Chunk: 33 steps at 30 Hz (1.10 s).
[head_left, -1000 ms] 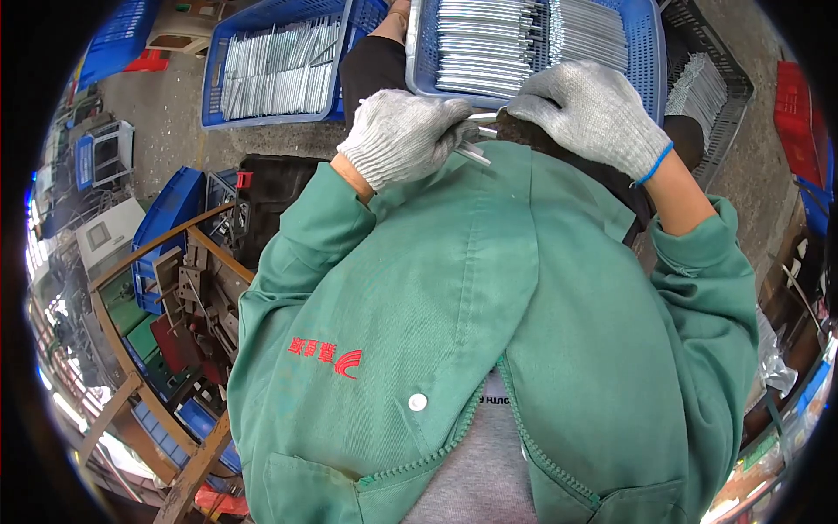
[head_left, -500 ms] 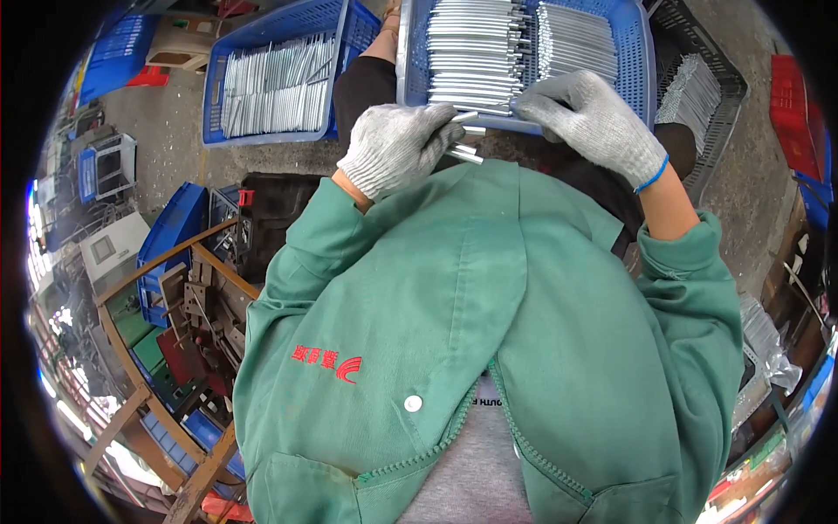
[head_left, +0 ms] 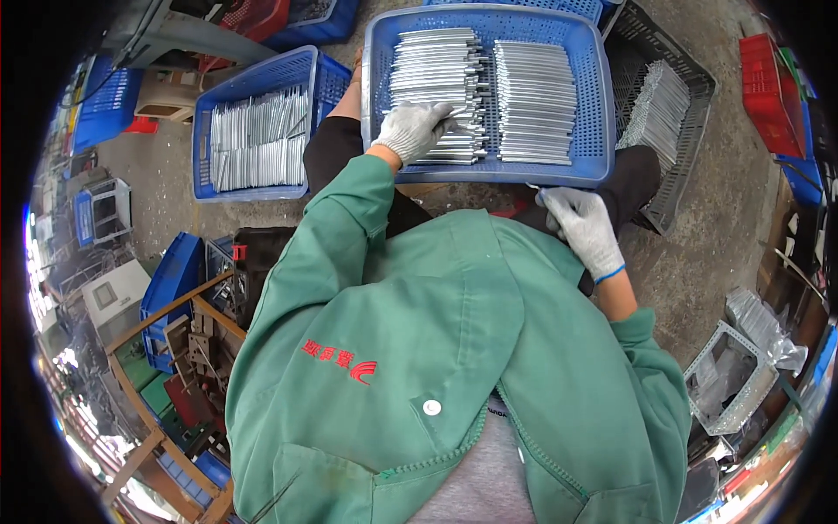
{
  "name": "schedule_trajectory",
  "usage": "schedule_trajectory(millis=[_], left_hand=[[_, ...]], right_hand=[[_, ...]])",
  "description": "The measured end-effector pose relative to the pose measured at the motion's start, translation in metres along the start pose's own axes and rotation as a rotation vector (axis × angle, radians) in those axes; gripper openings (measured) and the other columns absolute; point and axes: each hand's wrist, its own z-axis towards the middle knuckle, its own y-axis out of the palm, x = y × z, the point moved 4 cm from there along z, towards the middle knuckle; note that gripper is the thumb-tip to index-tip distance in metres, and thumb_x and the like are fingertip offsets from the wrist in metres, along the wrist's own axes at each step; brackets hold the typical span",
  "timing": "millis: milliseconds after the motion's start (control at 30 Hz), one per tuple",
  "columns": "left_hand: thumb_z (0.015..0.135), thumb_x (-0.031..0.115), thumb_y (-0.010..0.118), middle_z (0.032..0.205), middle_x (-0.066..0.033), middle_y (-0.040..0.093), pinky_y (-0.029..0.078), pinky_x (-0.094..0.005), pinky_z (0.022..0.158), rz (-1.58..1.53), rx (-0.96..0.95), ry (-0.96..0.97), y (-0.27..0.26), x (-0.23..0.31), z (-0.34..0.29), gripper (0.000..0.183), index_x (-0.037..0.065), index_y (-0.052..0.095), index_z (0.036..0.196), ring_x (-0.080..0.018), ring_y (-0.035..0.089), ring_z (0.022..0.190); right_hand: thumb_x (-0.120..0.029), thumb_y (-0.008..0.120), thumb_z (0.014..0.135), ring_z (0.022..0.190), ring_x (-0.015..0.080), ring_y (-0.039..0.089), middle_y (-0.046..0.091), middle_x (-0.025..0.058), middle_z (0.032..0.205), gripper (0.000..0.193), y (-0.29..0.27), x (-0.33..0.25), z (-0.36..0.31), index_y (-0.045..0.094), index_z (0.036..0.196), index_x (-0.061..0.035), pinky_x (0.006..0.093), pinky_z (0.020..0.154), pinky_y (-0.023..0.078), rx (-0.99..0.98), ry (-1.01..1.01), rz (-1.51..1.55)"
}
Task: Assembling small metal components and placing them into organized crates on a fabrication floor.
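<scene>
With your left hand [head_left: 415, 129] clamped on a metal strip [head_left: 454, 112] at upper centre, lay it flush on the left stack [head_left: 436, 79] while your right hand [head_left: 583, 225], fingers curled together, steadies the blue crate [head_left: 489, 173].

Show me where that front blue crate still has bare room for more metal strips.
In the blue crate, bare strips run along its right wall and left wall. The two stacks of metal strips crowd the middle, and the left hand lies over the near-left stack.

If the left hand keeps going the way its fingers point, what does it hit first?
Probably the left stack of metal strips in the blue crate; the left hand already reaches over it, fingers aimed right toward the strips. Depth is hard to judge.
</scene>
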Motion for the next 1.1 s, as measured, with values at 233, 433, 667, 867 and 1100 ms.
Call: schedule_trajectory(millis=[233,433,667,867,1100], left_hand=[[0.088,0.038,0.075,0.145,-0.0136,0.055,0.046,-0.0479,0.106,0.094,-0.011,0.082,0.022,-0.003,-0.009,0.067,0.017,0.050,0.146,-0.0358,0.058,0.126],[0.080,0.035,0.080,0.163,-0.0159,0.034,0.029,-0.0536,0.122,0.149,-0.099,0.061,0.028,0.007,-0.011,0.090,0.015,0.036,0.157,-0.0373,0.035,0.149],[0.074,0.029,0.080,0.162,-0.0173,0.035,0.027,-0.0540,0.124,0.177,-0.053,0.206,0.042,0.002,0.003,0.095,0.011,0.035,0.156,-0.0371,0.035,0.149],[0.075,0.026,0.078,0.162,-0.0170,0.035,0.026,-0.0533,0.124,0.148,0.055,0.277,0.048,-0.019,0.023,0.093,0.011,0.035,0.156,-0.0369,0.035,0.149],[0.079,0.026,0.075,0.163,-0.0162,0.034,0.024,-0.0531,0.125,0.164,0.108,0.313,0.040,-0.036,0.056,0.091,0.012,0.032,0.159,-0.0353,0.034,0.150]], right_hand=[[-0.028,0.066,0.097,0.058,0.0129,0.051,0.064,0.0047,0.065,0.034,-0.001,0.011,0.003,0.076,0.096,0.0044,0.0258,0.057,0.041,0.017,0.014,-0.007],[-0.028,0.065,0.097,0.058,0.0138,0.052,0.065,0.0047,0.066,0.032,0.002,0.018,0.015,0.076,0.098,0.0029,0.0270,0.057,0.042,-0.013,0.010,-0.050],[-0.029,0.066,0.097,0.058,0.0157,0.053,0.067,0.0041,0.067,0.032,0.005,0.021,0.022,0.077,0.101,0.0008,0.0288,0.057,0.044,0.007,0.034,-0.111],[-0.024,0.065,0.098,0.055,0.0102,0.047,0.061,0.0024,0.064,0.028,0.007,0.020,0.024,0.075,0.094,0.0013,0.0241,0.053,0.036,0.011,0.014,-0.073],[-0.025,0.067,0.096,0.058,0.0127,0.050,0.065,0.0037,0.067,0.028,0.008,0.020,0.035,0.075,0.098,0.0025,0.0262,0.056,0.040,-0.027,0.013,-0.087]])
